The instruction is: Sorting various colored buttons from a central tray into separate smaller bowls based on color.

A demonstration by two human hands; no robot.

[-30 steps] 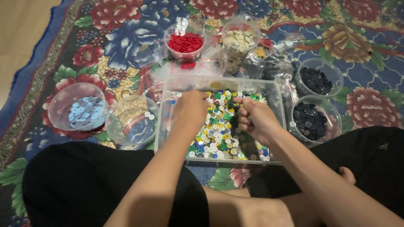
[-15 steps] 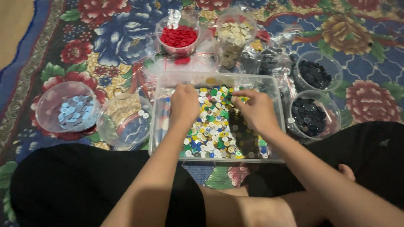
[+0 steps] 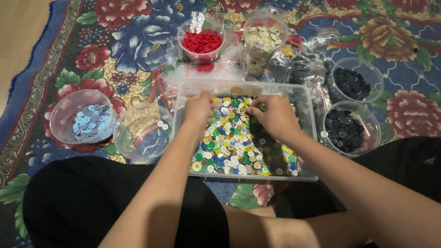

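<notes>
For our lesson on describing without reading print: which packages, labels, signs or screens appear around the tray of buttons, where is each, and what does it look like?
No labels, signs or screens are visible.
Clear plastic bag: behind the tray, crumpled, holding dark buttons.
Flat clear bag: before the tub of red buttons, a few red buttons inside.
Clear bag: standing in that tub, shiny, crinkled.

A clear, glossy plastic tray (image 3: 305,98) is filled with smooth, shiny plastic buttons (image 3: 229,147). Transparent plastic bowls (image 3: 62,121) and crinkled clear bags (image 3: 303,69) are set on a matt woven floral carpet (image 3: 133,41). Smooth wooden floor (image 3: 23,27) is seen beyond the carpet's left edge.
</notes>
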